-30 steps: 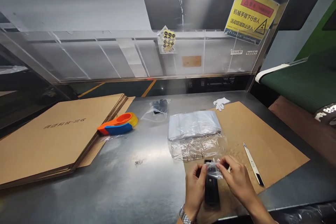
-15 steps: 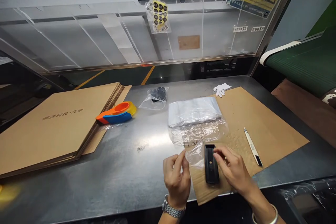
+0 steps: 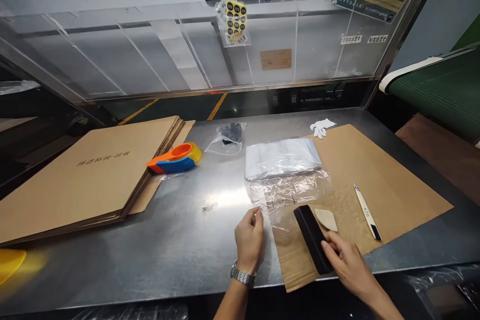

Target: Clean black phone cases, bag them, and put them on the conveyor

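My right hand [image 3: 347,257] grips a long black plastic piece [image 3: 313,240] by its near right side, its smooth face turned up, held slanting over the cardboard. Just beyond my right fingers is a small tan flap-like piece [image 3: 327,220] whose kind I cannot make out. My left hand [image 3: 249,237] is closed in a pinch over the metal table, its fingertips near the edge of a thin clear plastic film [image 3: 285,217]; whether anything is between them is hidden. Beyond both hands lies a stack of clear plastic bags [image 3: 283,159].
A cardboard sheet [image 3: 393,180] bears a white-handled knife [image 3: 367,212]. At its far edge lies a white glove [image 3: 321,127]. To the left are an orange and blue tape dispenser [image 3: 174,160], stacked cardboard [image 3: 112,165] and a clear bag with black contents [image 3: 228,136].
The black piece has gone from hollow side up on the cardboard to smooth side up and slanted in my right hand. The tan piece now shows beside it. My left hand has turned.
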Motion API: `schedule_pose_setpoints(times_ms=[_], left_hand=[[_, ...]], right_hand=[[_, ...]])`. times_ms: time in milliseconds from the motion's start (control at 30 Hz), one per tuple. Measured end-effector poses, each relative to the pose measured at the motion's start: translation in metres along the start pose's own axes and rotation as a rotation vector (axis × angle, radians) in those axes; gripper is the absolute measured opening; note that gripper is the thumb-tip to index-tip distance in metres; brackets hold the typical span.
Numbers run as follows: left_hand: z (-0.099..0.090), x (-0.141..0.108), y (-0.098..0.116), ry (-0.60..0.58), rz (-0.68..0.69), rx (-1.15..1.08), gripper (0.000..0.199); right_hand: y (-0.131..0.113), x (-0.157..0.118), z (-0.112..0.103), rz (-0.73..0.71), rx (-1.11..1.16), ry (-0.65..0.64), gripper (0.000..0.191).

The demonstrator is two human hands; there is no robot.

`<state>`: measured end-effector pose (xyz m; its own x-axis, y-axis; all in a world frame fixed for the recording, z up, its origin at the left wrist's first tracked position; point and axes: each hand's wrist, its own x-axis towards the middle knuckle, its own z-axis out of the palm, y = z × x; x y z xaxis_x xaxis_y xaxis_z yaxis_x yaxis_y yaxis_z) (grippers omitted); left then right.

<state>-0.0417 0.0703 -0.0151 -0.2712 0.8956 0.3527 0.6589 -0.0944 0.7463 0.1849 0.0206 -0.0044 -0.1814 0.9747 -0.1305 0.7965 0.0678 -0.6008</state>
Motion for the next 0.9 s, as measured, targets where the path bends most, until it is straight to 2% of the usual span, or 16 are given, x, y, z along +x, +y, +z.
schedule_pose_setpoints(times_ms=[133, 233, 333, 433, 500, 567, 633, 700, 800, 900], left_hand=[[0.004, 0.023, 0.01, -0.012, 0.055, 0.025, 0.027], [0.003, 0.024, 0.022, 0.054, 0.193, 0.034, 0.023], [0.001, 0.009, 0.026, 0.101, 0.417, 0.048, 0.019], [0.004, -0.016, 0.018, 0.035, 0.63, 0.075, 0.023], [0.008, -0.032, 0.009, -0.011, 0.686, 0.116, 0.022], [0.011, -0.045, 0.001, -0.052, 0.666, 0.178, 0.019], [0.014, -0.052, -0.002, -0.09, 0.59, 0.251, 0.018], [0.016, -0.054, 0.0, -0.145, 0.498, 0.313, 0.02], [0.018, -0.053, 0.008, -0.271, 0.383, 0.35, 0.023], [0.019, -0.046, 0.017, -0.383, 0.276, 0.348, 0.018]], right_hand=[[-0.017, -0.007, -0.003, -0.116, 0.241, -0.092, 0.033], [-0.025, 0.001, 0.007, -0.109, 0.18, -0.092, 0.029], [-0.026, 0.015, 0.015, -0.031, 0.077, 0.007, 0.029], [-0.02, 0.019, 0.014, 0.035, -0.017, 0.068, 0.026], [-0.012, 0.012, 0.007, 0.081, -0.081, 0.076, 0.023], [-0.003, 0.001, -0.004, 0.143, -0.145, 0.095, 0.023], [0.005, -0.01, -0.017, 0.213, -0.177, 0.135, 0.026], [0.008, -0.02, -0.03, 0.222, -0.114, 0.138, 0.03], [0.0, -0.034, -0.044, 0.096, 0.093, -0.017, 0.032], [-0.011, -0.044, -0.048, -0.023, 0.201, -0.198, 0.024]])
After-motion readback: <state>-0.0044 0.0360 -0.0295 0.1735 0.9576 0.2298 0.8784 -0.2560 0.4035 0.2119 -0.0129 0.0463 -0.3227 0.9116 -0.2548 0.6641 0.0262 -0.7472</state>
